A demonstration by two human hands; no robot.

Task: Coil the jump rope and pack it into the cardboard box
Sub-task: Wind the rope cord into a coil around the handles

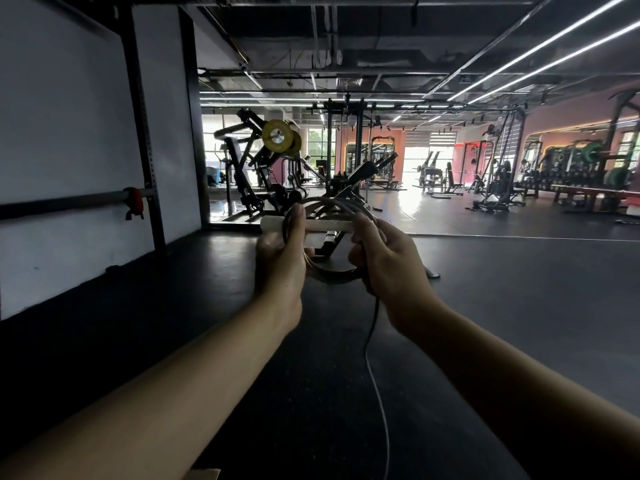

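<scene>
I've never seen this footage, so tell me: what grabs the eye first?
Two bare forearms reach to mid-frame, where the left hand and right hand hold a coiled jump rope across its white handle. A loose rope tail hangs from the right hand. Behind, left of centre, a yellow weight plate stands out.

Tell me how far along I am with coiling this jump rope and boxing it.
Done: several loops of the jump rope are gathered against its white handle. In hand: the left hand pinches the loops and handle while the right hand grips the coil's other side. Left: a loose tail hangs below the right hand, uncoiled, and nothing is packed; only a cardboard corner shows at the bottom edge.
</scene>
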